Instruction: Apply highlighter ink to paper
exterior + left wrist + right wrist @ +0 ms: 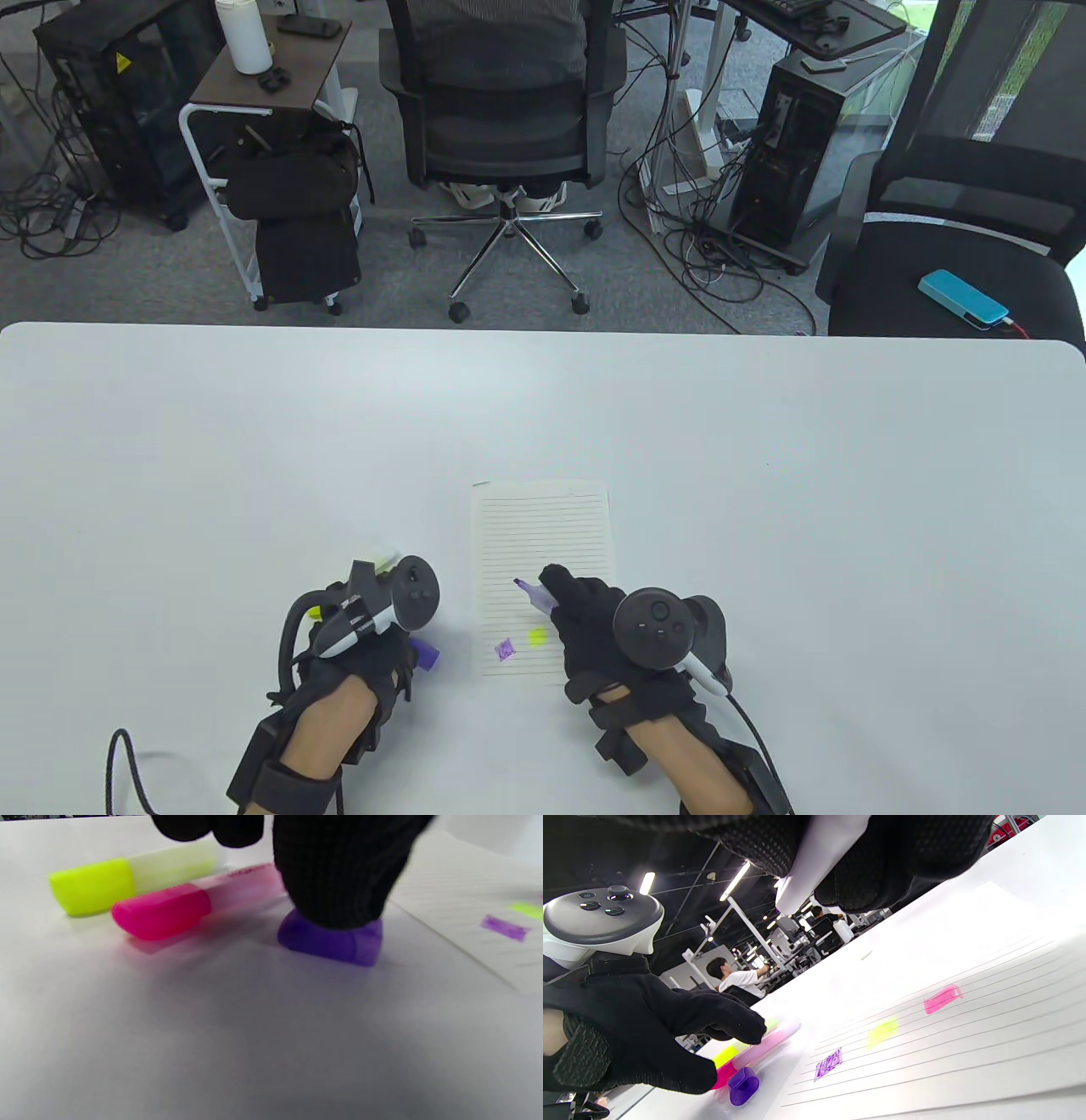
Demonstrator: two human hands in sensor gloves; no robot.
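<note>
The place is an open-plan office or computing lab. Beyond the white table (254,407), at twelve o'clock, a person sits in a black mesh swivel chair (502,110) on grey carpet. At eleven o'clock a small wheeled side cart (263,102) carries a white bottle (242,34), with a black computer tower (106,93) beside it. At one o'clock another tower (793,153) stands among tangled cables (704,246), and at two o'clock a second office chair (950,255) holds a blue device (963,297). The right wrist view shows strip ceiling lights (736,878) and a seated worker (734,978) among further desks.
</note>
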